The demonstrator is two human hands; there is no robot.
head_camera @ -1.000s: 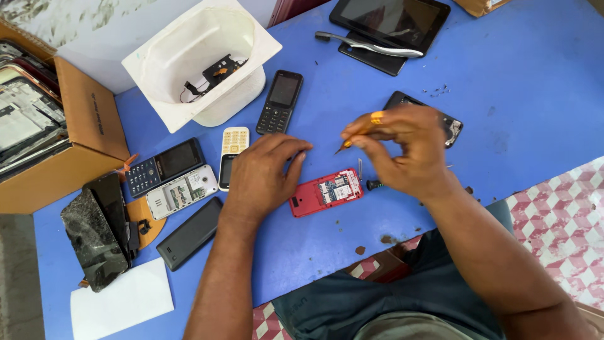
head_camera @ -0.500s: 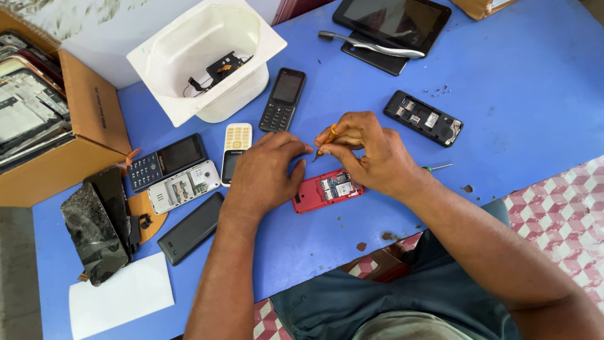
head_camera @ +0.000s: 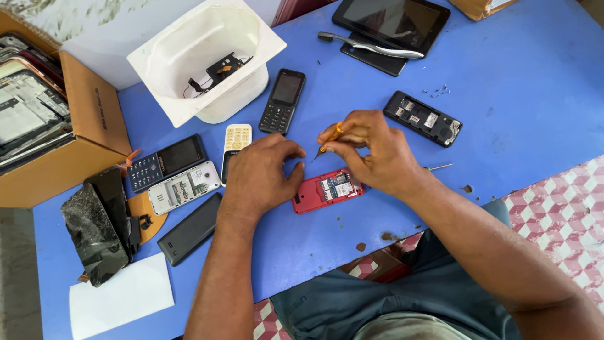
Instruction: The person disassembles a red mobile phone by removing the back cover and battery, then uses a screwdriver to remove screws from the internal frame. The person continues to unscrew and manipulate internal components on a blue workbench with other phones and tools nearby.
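A red phone point(head_camera: 328, 189) with its back cover off lies on the blue table point(head_camera: 522, 82), circuit side up. My left hand point(head_camera: 261, 173) rests on the table and presses against the phone's left end. My right hand point(head_camera: 371, 151) hovers just above the phone's right end. It pinches a small orange-handled screwdriver point(head_camera: 329, 138), whose tip points down and left, towards my left fingertips, just above the phone.
A white tub point(head_camera: 207, 56) with a part inside stands at the back. A cardboard box point(head_camera: 69, 132) of screens is at left. Several phones lie about: black keypad point(head_camera: 282, 101), cream point(head_camera: 236, 143), opened black point(head_camera: 423, 118). A tablet point(head_camera: 393, 19) and toothbrush point(head_camera: 371, 46) lie behind.
My right hand with the screwdriver has moved left from beside the opened black phone to over the red phone, close to my left hand, which stayed on the phone's left end.
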